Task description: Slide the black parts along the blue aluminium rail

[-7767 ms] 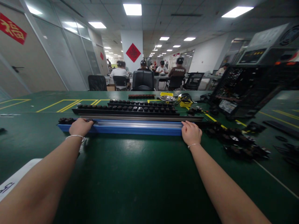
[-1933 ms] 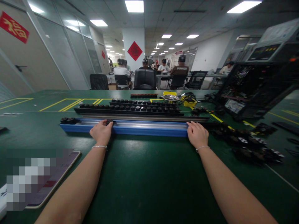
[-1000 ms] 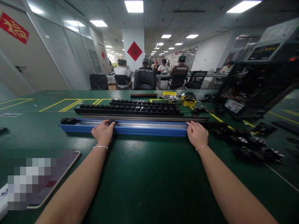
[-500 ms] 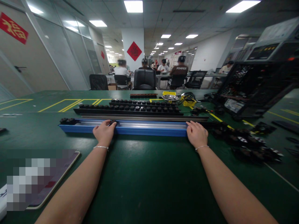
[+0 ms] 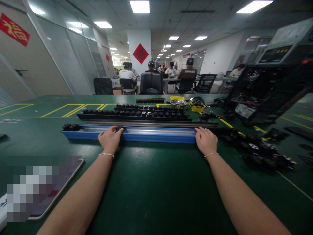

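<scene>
A long blue rail (image 5: 156, 136) with a silvery channel lies crosswise on the green table (image 5: 146, 182). My left hand (image 5: 110, 139) rests on the rail left of its middle, fingers curled over a small black part (image 5: 119, 128) in the channel. A few black parts (image 5: 69, 126) sit at the rail's left end. My right hand (image 5: 206, 141) is closed around the rail's right end.
Behind the rail lie black strips (image 5: 133, 114) loaded with round black parts. A pile of loose black parts (image 5: 256, 150) spreads to the right. A tablet (image 5: 56, 182) lies at the near left and a black rack (image 5: 264, 94) stands at the right. People sit at desks far behind.
My left hand has slid rightward along the rail, from its left end to left of the middle, with the small black part at its fingertips. My right hand stayed at the right end.
</scene>
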`<state>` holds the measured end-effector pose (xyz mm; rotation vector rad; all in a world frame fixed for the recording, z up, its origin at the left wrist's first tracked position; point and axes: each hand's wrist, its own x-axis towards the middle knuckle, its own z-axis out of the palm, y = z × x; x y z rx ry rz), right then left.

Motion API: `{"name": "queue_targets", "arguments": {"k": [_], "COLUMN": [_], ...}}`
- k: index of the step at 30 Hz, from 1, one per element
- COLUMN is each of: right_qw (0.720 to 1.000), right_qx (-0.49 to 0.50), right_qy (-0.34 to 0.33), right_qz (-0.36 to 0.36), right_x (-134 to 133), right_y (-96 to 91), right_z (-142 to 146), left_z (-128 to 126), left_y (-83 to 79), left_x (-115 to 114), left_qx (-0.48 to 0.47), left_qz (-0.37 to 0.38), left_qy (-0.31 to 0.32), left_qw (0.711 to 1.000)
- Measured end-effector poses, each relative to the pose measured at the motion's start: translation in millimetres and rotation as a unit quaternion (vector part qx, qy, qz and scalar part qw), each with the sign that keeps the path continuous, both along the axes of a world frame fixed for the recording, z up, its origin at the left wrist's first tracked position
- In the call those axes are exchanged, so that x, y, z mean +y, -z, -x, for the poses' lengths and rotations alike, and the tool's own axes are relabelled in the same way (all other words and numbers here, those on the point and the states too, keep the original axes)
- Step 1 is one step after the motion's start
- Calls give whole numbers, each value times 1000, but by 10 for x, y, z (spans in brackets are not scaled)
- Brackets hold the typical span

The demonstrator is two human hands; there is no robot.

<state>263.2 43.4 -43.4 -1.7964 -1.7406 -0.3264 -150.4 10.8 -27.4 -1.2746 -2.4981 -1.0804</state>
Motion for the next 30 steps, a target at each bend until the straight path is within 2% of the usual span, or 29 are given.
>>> {"name": "queue_targets", "arguments": {"k": [30], "right_qw": [1000], "right_qx": [-1], "right_qy": [-10], "right_qz": [-6], "right_x": [22], "right_y": [20], "right_z": [-24], "left_z": [-150], "left_y": [-47], "left_x": [-26], "left_qx": [23], "left_qz": [12], "left_qy": [33], "left_qw": [999]}}
